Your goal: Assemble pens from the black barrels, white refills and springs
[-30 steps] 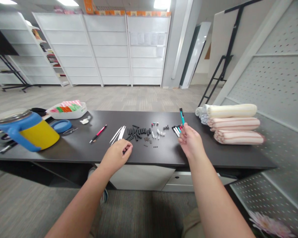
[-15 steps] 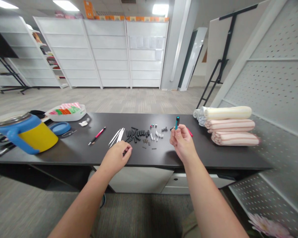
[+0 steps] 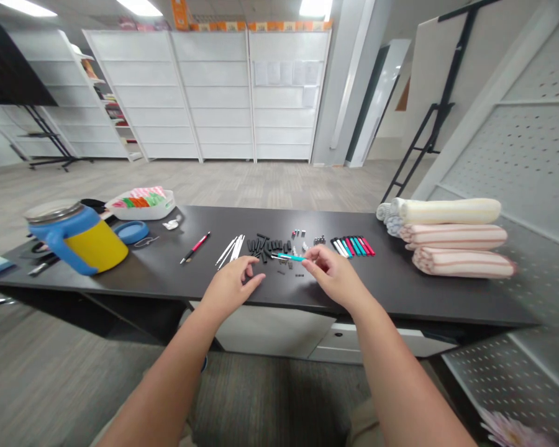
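Note:
My right hand point(image 3: 330, 273) pinches a teal pen barrel point(image 3: 289, 256) by its right end. The barrel lies level over the desk, and its dark, thin end points left. My left hand point(image 3: 233, 282) is open, thumb and fingers apart, a little left of that thin end. Just beyond my left hand lie white refill tubes point(image 3: 236, 248). Black rubber grips point(image 3: 276, 245) are heaped between the hands. Small springs point(image 3: 284, 264) lie near the front, and small metal parts point(image 3: 319, 239) lie farther back. A row of white, teal and red pen barrels point(image 3: 354, 246) sits to the right of my right hand.
A finished-looking red pen point(image 3: 196, 247) lies at left. Beyond it stand a blue-yellow mug point(image 3: 81, 239), a blue lid point(image 3: 131, 232) and a white tray point(image 3: 156, 211) of colourful packets. Rolled towels point(image 3: 454, 236) are stacked at the desk's right end.
My right hand has lowered the teal barrel and turned it from upright to level, moving it left. My left hand has opened its fingers. The view has shifted, uncovering the barrel row.

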A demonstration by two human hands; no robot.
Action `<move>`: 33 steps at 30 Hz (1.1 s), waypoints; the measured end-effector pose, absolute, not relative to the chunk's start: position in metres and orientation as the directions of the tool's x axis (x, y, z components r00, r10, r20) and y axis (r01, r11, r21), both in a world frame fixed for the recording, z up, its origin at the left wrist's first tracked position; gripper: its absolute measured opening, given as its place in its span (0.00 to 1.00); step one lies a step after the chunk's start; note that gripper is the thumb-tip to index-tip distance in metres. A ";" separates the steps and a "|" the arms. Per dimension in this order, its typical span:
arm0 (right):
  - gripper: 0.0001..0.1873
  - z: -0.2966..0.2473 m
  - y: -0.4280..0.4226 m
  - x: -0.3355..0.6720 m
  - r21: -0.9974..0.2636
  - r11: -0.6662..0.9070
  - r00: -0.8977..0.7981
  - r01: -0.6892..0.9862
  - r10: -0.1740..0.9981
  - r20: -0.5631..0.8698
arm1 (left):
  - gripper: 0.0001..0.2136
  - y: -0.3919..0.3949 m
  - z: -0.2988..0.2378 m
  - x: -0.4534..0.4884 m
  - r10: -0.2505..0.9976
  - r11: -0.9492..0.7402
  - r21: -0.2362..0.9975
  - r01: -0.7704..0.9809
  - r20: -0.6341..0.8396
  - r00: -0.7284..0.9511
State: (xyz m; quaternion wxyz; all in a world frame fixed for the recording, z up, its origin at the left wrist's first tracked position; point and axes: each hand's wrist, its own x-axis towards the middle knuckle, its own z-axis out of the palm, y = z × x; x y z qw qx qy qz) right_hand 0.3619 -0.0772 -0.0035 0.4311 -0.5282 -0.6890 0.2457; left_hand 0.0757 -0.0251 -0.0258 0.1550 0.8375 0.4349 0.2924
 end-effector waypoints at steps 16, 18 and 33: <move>0.12 0.021 -0.101 0.298 -0.523 0.477 -0.192 0.706 0.840 0.507 | 0.12 -0.045 -0.020 0.095 0.760 -0.605 0.700 0.379 0.367 0.535; 0.13 0.017 -0.100 0.296 -0.579 0.447 -0.122 0.682 0.850 0.513 | 0.14 -0.042 -0.020 0.099 0.848 -0.423 0.894 0.149 0.332 0.413; 0.10 -0.019 -0.084 0.282 -0.635 0.388 -0.210 0.667 0.917 0.340 | 0.16 -0.030 -0.025 0.104 0.918 -0.080 0.947 -0.313 0.192 0.348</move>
